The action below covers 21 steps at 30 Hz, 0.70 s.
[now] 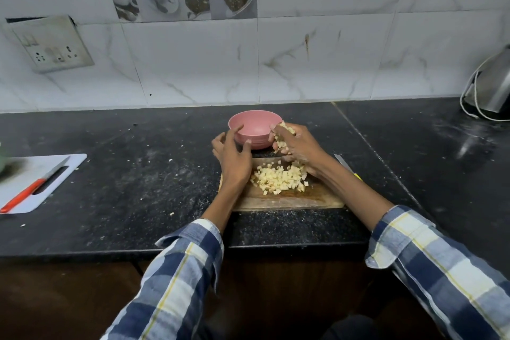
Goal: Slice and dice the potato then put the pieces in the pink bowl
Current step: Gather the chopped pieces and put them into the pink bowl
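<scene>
The potato is already cut: a heap of small diced potato pieces (280, 180) lies on the wooden cutting board (317, 200), so the slicing and dicing appears finished and only the moving is left. The right hand (296, 146) is curled around a handful of cubes and holds it at the right rim of the pink bowl (252, 125), just behind the board. The left hand (231, 156) holds nothing, its fingers relaxed and touching the near left side of the bowl. The bowl looks empty inside, so probably most pieces are yet to be transferred, in several handfuls
</scene>
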Tool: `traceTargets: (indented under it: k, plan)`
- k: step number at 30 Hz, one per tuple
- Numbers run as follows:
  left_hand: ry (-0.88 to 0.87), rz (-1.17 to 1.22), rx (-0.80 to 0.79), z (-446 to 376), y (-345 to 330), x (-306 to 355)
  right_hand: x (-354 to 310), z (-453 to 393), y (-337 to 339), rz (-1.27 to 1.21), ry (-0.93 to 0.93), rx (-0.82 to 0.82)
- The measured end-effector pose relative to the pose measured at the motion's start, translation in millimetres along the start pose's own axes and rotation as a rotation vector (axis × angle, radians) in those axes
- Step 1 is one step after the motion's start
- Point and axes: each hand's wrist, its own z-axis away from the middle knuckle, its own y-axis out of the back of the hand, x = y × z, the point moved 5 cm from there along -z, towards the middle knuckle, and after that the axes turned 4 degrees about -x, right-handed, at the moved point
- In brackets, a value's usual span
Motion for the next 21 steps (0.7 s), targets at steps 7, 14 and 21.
traceTargets:
  k: [7,14,21]
  plan:
    - [-0.109,-0.13,-0.038,-5.3,-10.1,-3.3,6.7,-2.7,4.9,-0.14,-0.055,0.014]
    - [-0.24,-0.168,-0.08,-5.0,-14.9,-0.4,-3.6,-10.0,4.4,-0.459,-0.092,0.017]
    - [-0.321,-0.204,-0.117,-2.1,-19.1,1.7,0.4,-22.8,10.3,-0.428,-0.104,0.046]
